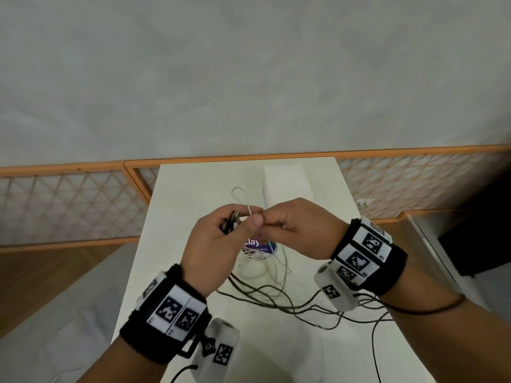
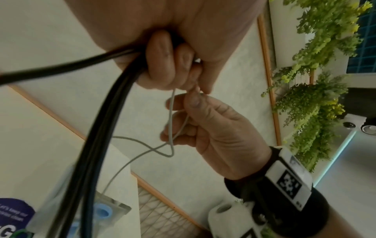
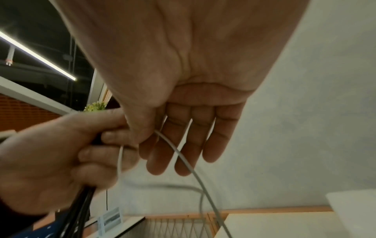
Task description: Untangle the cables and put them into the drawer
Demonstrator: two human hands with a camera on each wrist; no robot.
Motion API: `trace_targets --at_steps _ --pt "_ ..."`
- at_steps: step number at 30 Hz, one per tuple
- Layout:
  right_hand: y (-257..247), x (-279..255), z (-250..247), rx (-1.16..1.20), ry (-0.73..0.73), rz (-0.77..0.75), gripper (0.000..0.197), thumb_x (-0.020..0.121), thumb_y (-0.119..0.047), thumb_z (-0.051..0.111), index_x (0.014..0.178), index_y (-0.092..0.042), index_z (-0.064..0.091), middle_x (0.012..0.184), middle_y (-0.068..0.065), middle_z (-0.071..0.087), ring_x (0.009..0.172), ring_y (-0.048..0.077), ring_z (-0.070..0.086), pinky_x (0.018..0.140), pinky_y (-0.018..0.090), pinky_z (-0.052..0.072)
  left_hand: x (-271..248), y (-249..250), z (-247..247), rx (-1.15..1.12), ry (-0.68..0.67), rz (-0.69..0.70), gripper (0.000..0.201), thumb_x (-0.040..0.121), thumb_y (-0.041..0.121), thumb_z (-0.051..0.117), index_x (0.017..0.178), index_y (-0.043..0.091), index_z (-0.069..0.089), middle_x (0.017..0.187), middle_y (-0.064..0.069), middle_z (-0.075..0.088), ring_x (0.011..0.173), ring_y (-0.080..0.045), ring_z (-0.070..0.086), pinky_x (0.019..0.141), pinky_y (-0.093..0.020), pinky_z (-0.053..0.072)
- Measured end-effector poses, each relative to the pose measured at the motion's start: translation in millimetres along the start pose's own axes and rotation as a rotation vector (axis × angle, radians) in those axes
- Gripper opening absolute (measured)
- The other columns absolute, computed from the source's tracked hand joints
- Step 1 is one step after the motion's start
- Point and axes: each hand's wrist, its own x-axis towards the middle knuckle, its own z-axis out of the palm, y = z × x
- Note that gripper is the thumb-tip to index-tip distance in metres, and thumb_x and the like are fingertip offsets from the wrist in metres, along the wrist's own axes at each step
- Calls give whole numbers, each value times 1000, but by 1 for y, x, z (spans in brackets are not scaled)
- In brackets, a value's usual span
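Note:
Both hands are raised over the white table (image 1: 193, 189). My left hand (image 1: 243, 219) grips a bundle of black cables (image 2: 101, 128) in its curled fingers, and its thumb and forefinger also pinch a thin white cable (image 2: 170, 128). Touching it, my right hand (image 1: 269, 225) pinches the same white cable (image 3: 177, 153) between thumb and forefinger, its other fingers loosely extended. The black cables (image 1: 276, 299) trail down onto the table, tangled with white loops (image 1: 265, 261). A white box-shaped unit (image 1: 287, 183) stands at the back; no drawer front is visible.
A round tub labelled "Clay" (image 1: 255, 244) sits under the hands among the cables. A white plug (image 1: 365, 203) lies at the table's right edge. An orange-framed lattice fence (image 1: 69, 205) runs behind the narrow table, with floor on both sides.

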Motion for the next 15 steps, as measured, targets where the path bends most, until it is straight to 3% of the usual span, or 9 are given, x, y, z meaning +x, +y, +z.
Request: trace_targets --at_steps 3,4,7,10,12,15 --pt "4 3 13 107 7 20 22 103 -37 58 110 -25 76 99 -7 80 91 4 75 87 36 61 2 3 1 9 42 19 12 97 6 69 92 -5 71 56 16 61 44 1 51 47 -7 38" --pt "6 4 16 147 13 30 22 103 -36 58 110 -26 76 98 -7 80 91 4 75 88 34 60 2 5 0 13 45 23 12 96 7 70 89 -2 71 58 15 63 44 1 50 47 -7 38" --pt "14 6 23 242 45 77 18 104 -30 58 104 -24 76 95 -6 80 89 2 74 86 23 57 3 10 -7 24 87 51 25 93 17 75 70 22 68 76 9 73 47 1 50 49 -9 38" --pt "32 7 33 299 92 126 19 105 -24 58 103 -20 77 93 -6 79 84 1 71 80 15 53 3 24 -16 58 149 111 26 91 22 77 68 24 65 89 6 79 52 2 50 53 -11 39" --pt "53 7 44 260 110 164 19 105 -25 58 97 -23 76 86 -11 75 77 4 67 76 21 53 2 35 -22 56 184 168 23 90 24 77 69 23 68 82 4 78 55 -2 51 55 -15 41" --pt "85 2 62 143 91 251 27 105 -32 55 81 -27 67 73 -10 65 67 3 58 70 22 47 -2 53 -31 54 242 238 25 89 29 78 69 21 66 54 9 52 50 -11 39 51 -24 34"
